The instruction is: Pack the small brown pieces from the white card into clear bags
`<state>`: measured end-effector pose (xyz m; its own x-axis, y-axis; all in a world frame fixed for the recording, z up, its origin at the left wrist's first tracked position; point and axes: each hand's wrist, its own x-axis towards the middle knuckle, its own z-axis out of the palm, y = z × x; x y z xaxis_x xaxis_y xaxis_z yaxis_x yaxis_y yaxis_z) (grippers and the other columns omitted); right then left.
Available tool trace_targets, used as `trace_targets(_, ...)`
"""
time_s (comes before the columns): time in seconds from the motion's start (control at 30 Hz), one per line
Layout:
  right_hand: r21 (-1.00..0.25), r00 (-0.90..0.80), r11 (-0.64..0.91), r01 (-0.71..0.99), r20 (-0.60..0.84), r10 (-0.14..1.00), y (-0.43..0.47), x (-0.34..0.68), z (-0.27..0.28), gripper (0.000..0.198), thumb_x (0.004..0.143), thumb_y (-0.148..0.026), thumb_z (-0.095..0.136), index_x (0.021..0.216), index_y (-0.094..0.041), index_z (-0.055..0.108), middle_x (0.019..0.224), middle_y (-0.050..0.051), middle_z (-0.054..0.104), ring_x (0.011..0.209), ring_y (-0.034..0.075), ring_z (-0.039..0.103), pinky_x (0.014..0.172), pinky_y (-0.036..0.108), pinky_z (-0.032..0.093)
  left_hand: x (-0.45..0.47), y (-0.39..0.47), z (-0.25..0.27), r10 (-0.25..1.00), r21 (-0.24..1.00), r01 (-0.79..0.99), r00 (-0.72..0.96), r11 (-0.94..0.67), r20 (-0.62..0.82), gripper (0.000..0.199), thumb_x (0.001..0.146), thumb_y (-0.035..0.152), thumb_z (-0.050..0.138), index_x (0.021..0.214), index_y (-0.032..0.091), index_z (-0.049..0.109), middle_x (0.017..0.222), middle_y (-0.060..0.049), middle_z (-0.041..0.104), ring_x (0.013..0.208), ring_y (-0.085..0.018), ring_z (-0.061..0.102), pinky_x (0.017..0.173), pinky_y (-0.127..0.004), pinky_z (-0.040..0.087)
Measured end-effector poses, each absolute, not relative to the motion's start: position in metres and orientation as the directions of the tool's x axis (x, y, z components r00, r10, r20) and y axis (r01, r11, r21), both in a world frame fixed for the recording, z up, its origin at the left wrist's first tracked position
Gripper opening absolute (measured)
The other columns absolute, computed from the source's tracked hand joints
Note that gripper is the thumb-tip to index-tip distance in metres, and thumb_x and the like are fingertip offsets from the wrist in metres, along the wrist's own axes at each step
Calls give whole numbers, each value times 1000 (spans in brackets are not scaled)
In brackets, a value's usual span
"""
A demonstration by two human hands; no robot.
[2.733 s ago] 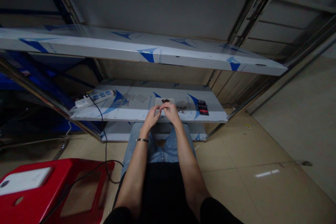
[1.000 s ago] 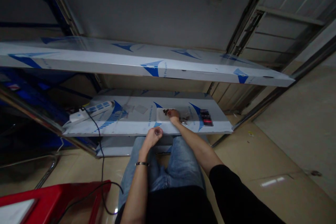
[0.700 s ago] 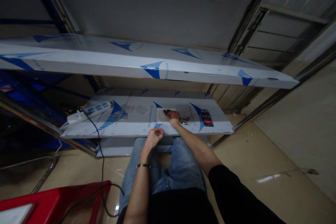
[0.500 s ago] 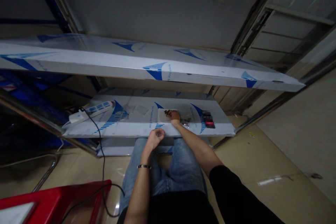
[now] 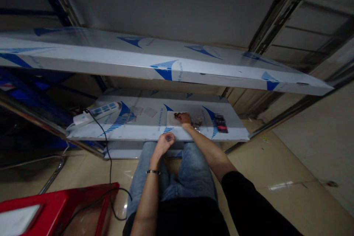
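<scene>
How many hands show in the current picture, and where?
2: the left hand by the front edge of the shelf, holding a small clear round thing; the right hand at the dark bits on the white square.

Both the upper shelf [image 5: 118,57] and the lower shelf [image 5: 142,127] are pale grey-white, printed with blue triangles, some solid, some striped, and blue lettering. Midway along the lower one, a plain white pad [image 5: 172,121] shows beneath small pieces [image 5: 176,115] that look dark brown, though the dim light leaves the exact shade unsure. The pixelated object [image 5: 221,123] at right is black with red; the power strip [image 5: 96,113] at left is white with blue panels, its cable [image 5: 111,161] black. Nearer are a red stool [image 5: 58,204] bearing a white slab [image 5: 19,219], faded blue jeans [image 5: 192,175], a black sleeve [image 5: 249,202] and beige floor tiles [image 5: 249,158].
</scene>
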<state>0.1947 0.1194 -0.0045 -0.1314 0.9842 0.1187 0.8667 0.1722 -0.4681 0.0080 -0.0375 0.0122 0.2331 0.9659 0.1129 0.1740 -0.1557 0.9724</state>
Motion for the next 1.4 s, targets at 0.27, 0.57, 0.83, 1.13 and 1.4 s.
trace_targets(0.27, -589, 19, 164, 791, 292, 956, 104, 192, 17, 15, 93, -18, 57, 92, -14, 72, 104, 12, 69, 103, 20, 58, 96, 27, 41, 11, -37, 15, 960, 969, 166, 242, -181, 138, 13, 70, 17, 60, 82, 14, 66, 80, -4, 69, 77, -16, 63, 78, -30, 49)
trace_targets(0.57, -947, 368, 193, 259, 281, 886, 32, 161, 58, 32, 93, -41, 51, 99, -12, 64, 89, 11, 71, 79, 19, 66, 71, 26, 53, 10, -34, 37, 968, 939, 247, 132, -240, 212, 14, 68, 22, 63, 81, 16, 62, 75, -1, 64, 73, -15, 59, 74, -27, 47)
trace_targets(0.83, -980, 115, 163, 110, 176, 978, -31, 143, 76, 26, 79, -40, 70, 87, -15, 70, 81, 7, 73, 76, 20, 68, 72, 30, 57, 8, -43, 52, 951, 892, 332, 160, -305, 266, 17, 69, 24, 61, 81, 14, 68, 80, -5, 70, 76, -18, 61, 78, -29, 47)
trace_targets(1.13, -945, -67, 258, 201, 250, 966, -38, 149, 102, 22, 73, -32, 77, 77, -19, 60, 71, 1, 66, 67, 16, 65, 66, 25, 52, 8, -35, 59, 940, 893, 298, 158, -337, 302, 22, 71, 29, 64, 84, 11, 68, 77, -4, 67, 72, -17, 58, 69, -26, 46)
trace_targets(1.4, -810, -111, 393, 436, 385, 916, -38, 153, 97, 16, 84, -34, 71, 80, -19, 72, 80, 4, 71, 75, 17, 63, 77, 26, 50, 14, -39, 62, 955, 955, 132, 176, -264, 240, 34, 70, 33, 69, 96, 10, 69, 91, -8, 73, 86, -20, 66, 83, -30, 51)
